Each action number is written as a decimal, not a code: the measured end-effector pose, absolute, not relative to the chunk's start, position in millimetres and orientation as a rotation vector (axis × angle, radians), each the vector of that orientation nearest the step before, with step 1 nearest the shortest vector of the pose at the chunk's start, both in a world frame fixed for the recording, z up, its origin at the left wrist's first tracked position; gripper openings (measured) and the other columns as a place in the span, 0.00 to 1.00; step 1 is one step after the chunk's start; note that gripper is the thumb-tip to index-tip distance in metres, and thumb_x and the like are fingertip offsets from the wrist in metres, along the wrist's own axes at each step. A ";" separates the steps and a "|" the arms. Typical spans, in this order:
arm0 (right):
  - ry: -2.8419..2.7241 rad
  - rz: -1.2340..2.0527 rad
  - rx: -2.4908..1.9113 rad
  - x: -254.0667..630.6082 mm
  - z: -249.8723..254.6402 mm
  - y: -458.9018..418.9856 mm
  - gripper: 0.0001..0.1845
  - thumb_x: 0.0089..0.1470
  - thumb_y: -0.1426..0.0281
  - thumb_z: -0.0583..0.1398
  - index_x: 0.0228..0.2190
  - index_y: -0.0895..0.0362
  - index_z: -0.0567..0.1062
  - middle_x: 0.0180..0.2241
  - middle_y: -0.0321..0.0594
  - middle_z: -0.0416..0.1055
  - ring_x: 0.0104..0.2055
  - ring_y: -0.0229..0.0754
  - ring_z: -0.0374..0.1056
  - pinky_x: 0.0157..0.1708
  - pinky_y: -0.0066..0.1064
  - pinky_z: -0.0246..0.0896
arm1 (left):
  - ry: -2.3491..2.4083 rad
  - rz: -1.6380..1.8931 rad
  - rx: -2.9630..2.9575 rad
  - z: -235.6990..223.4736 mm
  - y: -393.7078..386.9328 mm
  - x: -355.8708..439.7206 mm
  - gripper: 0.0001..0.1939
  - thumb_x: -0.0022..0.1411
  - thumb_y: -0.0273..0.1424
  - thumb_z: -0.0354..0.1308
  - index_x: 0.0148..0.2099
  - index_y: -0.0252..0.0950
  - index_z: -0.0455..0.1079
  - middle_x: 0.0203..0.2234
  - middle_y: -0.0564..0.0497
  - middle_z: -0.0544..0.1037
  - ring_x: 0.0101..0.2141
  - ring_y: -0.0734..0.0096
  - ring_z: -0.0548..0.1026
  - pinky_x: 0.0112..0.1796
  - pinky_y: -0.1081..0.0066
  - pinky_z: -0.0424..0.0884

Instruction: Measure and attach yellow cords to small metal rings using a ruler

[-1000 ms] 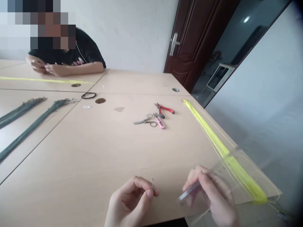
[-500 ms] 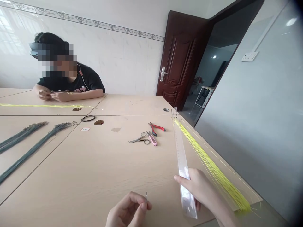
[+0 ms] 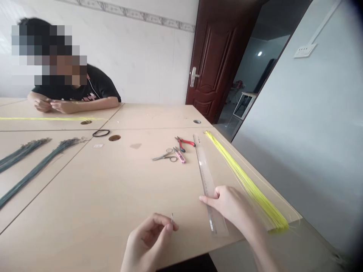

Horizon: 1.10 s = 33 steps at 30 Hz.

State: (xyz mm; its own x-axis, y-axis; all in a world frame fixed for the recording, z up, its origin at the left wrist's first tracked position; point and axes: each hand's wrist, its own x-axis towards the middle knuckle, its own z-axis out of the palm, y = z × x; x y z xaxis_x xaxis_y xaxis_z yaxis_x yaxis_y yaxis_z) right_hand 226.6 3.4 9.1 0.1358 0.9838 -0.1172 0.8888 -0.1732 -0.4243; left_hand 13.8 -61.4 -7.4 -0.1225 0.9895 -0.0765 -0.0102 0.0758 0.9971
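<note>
My left hand (image 3: pixel 149 240) is closed in a pinch near the front edge of the table. Between its thumb and forefinger stands a small curved metal piece (image 3: pixel 171 218), like a thin ring or hook; its lower part is hidden. To the right, my right hand (image 3: pixel 228 202) grips the near half of a long clear plastic ruler (image 3: pixel 202 166), thumb across its top and the other fingers mostly hidden. The ruler looks flat on the table, its far end beside red-handled pliers (image 3: pixel 183 143). Right of it lies a bundle of yellow cords (image 3: pixel 241 172).
Small scissors (image 3: pixel 166 155) and pink thread snips (image 3: pixel 179 155) lie left of the pliers. Grey-blue cord bundles (image 3: pixel 39 166), a black loop (image 3: pixel 101 133) and a small label (image 3: pixel 98 146) are farther left. Across the table (image 3: pixel 113 196) sits another person (image 3: pixel 99 85), hands together. The wall stands close on the right.
My right hand has brought the ruler left, off the yellow cords' far end, and down flatter onto the table. My left hand keeps its pinch. The view has tipped slightly downward.
</note>
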 end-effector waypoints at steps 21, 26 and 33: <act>-1.663 1.166 -1.231 166.1 9.8 -49.5 0.03 0.56 0.71 0.59 0.31 0.55 0.72 0.28 0.32 0.68 0.28 0.30 0.63 0.23 0.22 0.58 | 1.154 1.127 1.435 -11.4 -66.2 12.1 0.05 0.58 0.22 0.56 0.32 0.37 0.69 0.19 0.56 0.69 0.25 0.72 0.72 0.24 0.75 0.69; -1.569 1.230 -1.148 162.4 7.4 -48.3 0.05 0.56 0.73 0.58 0.28 0.56 0.71 0.26 0.31 0.65 0.24 0.28 0.60 0.19 0.22 0.55 | 1.219 1.166 1.443 -10.8 -66.6 12.1 0.07 0.58 0.22 0.56 0.33 0.40 0.69 0.22 0.58 0.73 0.24 0.76 0.72 0.22 0.78 0.70; -1.564 1.113 -1.061 157.5 -6.9 -48.1 0.05 0.56 0.76 0.58 0.28 0.58 0.71 0.25 0.33 0.64 0.25 0.29 0.60 0.20 0.25 0.56 | 1.310 1.207 1.391 -8.0 -66.5 13.8 0.06 0.58 0.23 0.57 0.32 0.40 0.69 0.23 0.59 0.75 0.25 0.78 0.74 0.23 0.82 0.70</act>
State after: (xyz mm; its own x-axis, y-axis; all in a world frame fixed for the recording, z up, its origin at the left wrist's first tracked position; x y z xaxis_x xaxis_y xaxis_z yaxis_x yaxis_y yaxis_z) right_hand 157.5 -48.1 -6.9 -0.2123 0.9584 0.1908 0.1336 0.2218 -0.9659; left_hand 13.8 -66.5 -8.0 -0.0161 0.9958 0.0907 0.1716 -0.0866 0.9814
